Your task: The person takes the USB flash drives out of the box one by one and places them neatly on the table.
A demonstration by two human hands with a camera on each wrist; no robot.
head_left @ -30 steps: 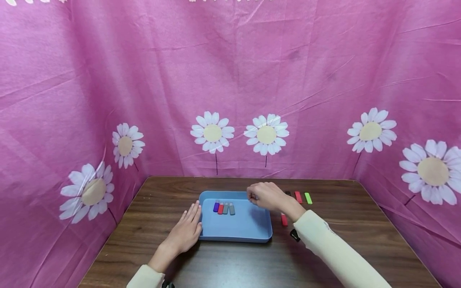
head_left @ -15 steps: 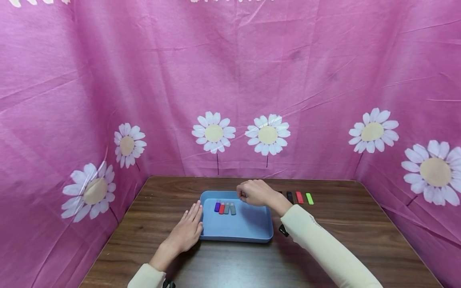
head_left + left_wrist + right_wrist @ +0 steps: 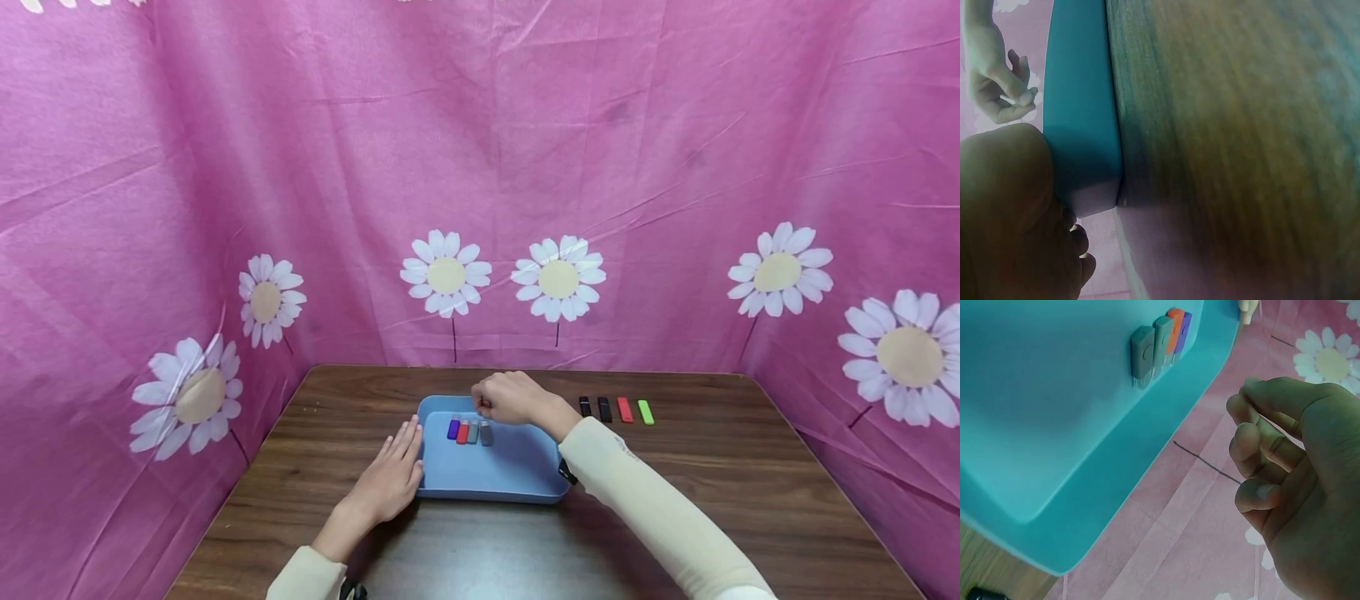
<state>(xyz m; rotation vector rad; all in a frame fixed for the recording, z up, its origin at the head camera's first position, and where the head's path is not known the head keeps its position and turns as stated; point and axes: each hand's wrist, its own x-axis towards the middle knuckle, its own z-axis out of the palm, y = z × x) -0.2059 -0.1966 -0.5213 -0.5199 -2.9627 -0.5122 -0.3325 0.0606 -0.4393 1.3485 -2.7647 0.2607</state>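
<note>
In the head view my left hand (image 3: 386, 479) rests with straight fingers against the left side of the blue tray (image 3: 502, 479). My right hand (image 3: 513, 398) is over the tray's back edge, fingers loosely curled. In the right wrist view nothing shows between the thumb and fingertips (image 3: 1244, 411). Just in front of this hand, inside the tray, a row of USB flash drives lies side by side: a purple one (image 3: 453, 429), a red one (image 3: 462, 432), a grey one (image 3: 472, 432) and another grey one (image 3: 486, 433).
Right of the tray, more flash drives lie in a row on the wooden table (image 3: 712, 483): two black (image 3: 585, 407) ones, a red drive (image 3: 625, 410) and a green drive (image 3: 646, 412). My right sleeve (image 3: 645, 500) covers part of the table. A pink flowered curtain (image 3: 495, 192) surrounds the table.
My right hand has moved left along the tray's back edge, towards the row of drives. Two black drives have come into view; a red drive is now hidden behind the sleeve. My left hand stays.
</note>
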